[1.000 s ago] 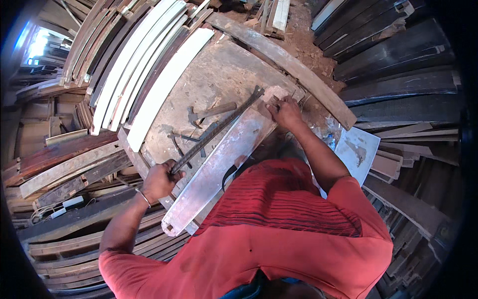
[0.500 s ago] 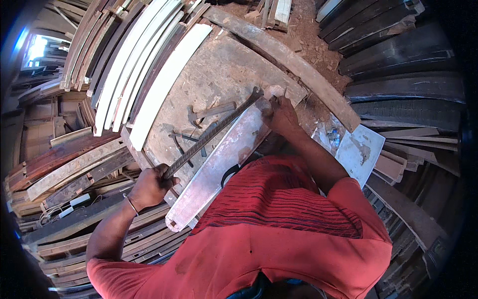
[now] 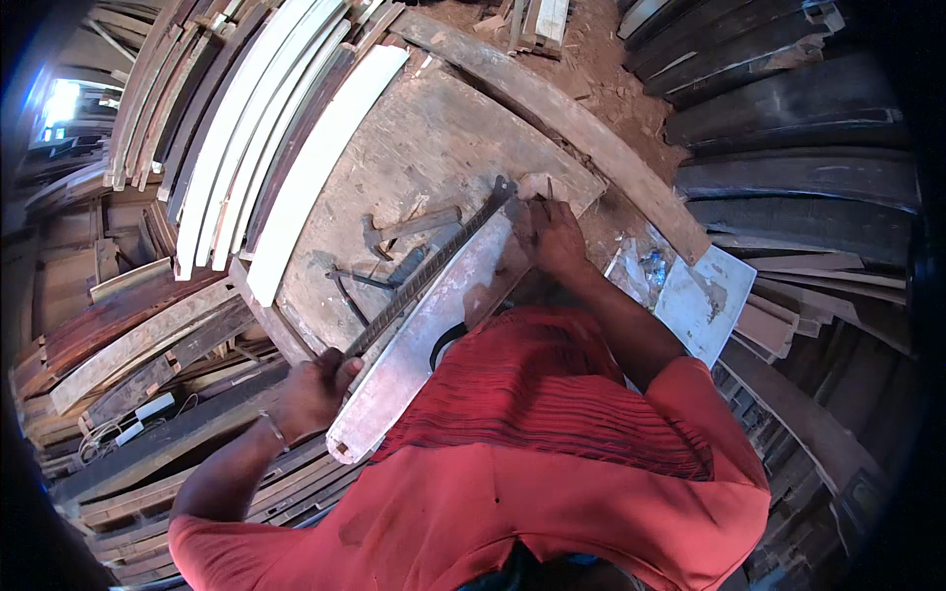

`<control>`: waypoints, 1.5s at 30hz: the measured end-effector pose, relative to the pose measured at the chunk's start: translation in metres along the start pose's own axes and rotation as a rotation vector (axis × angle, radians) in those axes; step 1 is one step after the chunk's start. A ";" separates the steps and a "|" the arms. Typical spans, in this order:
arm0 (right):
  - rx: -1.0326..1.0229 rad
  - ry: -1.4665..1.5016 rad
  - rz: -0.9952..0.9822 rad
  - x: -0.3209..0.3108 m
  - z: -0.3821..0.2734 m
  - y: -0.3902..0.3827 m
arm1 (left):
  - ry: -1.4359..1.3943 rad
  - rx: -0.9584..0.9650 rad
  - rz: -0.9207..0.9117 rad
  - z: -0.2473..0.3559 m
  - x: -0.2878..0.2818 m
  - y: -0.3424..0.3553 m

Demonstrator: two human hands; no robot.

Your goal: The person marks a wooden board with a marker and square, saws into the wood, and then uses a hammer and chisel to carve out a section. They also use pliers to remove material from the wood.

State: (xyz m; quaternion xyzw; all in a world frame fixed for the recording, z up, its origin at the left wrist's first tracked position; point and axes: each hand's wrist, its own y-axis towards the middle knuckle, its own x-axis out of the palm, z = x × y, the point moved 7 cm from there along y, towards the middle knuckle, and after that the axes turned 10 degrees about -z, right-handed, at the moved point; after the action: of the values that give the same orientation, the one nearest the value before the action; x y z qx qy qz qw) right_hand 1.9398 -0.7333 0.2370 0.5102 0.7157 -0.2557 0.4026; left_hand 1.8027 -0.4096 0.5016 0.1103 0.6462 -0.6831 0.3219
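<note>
My left hand [image 3: 313, 394] is closed round the near end of a long, dark, narrow strip [image 3: 424, 273] with marks along it, like a ruler. The strip slants away to a wider dark end and lies along the edge of a worn, whitish-pink plank [image 3: 414, 350] in front of my body. At the plank's far end my right hand [image 3: 558, 236] is closed, with a thin pencil-like stick [image 3: 549, 185] standing up from its fingers. Left of the strip lie a hammer [image 3: 419, 227], a tool with a grey handle [image 3: 409, 264] and a thin curved dark tool [image 3: 347, 295].
The tools lie on a scuffed wooden bench top [image 3: 424, 128]. A white board [image 3: 325, 177] and several stacked boards flank its left side; a long beam [image 3: 572, 118] runs along its far right edge. Dark timber [image 3: 788, 118] is piled at right. A pale panel [image 3: 705, 300] leans nearby.
My left hand has moved right and slightly down, bringing the strip's near end closer to the plank's edge. My right hand stays at the plank's far end.
</note>
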 end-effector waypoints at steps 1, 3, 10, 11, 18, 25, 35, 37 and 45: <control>-0.027 -0.017 0.058 -0.004 -0.006 -0.002 | -0.017 -0.005 0.002 -0.015 0.022 0.009; -0.009 -0.020 0.034 -0.005 -0.008 -0.003 | -0.049 0.177 0.115 -0.046 0.072 0.035; -0.050 -0.135 0.059 -0.005 -0.015 -0.008 | -0.129 0.273 0.161 -0.065 0.110 0.062; -0.040 -0.144 0.054 -0.005 -0.014 -0.011 | -0.132 0.283 0.151 -0.068 0.114 0.069; 0.066 0.001 0.039 -0.030 -0.028 -0.008 | -0.247 0.318 0.210 -0.079 0.107 0.071; 0.207 0.193 -0.005 -0.015 -0.015 -0.010 | -0.256 0.160 0.062 -0.057 0.083 0.037; 0.032 0.001 0.090 -0.020 -0.023 -0.006 | -0.122 0.057 -0.026 -0.005 0.005 -0.009; 0.133 0.045 -0.020 -0.020 -0.019 -0.004 | -0.050 0.081 -0.022 0.008 -0.012 -0.015; 0.254 0.203 -0.029 -0.014 -0.018 0.007 | 0.069 0.043 -0.071 0.043 -0.050 -0.030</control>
State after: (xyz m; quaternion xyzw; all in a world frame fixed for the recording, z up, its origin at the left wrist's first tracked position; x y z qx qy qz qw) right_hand 1.9425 -0.7246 0.2591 0.5697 0.7221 -0.2970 0.2566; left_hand 1.8351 -0.4368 0.5600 0.1176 0.6455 -0.7037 0.2726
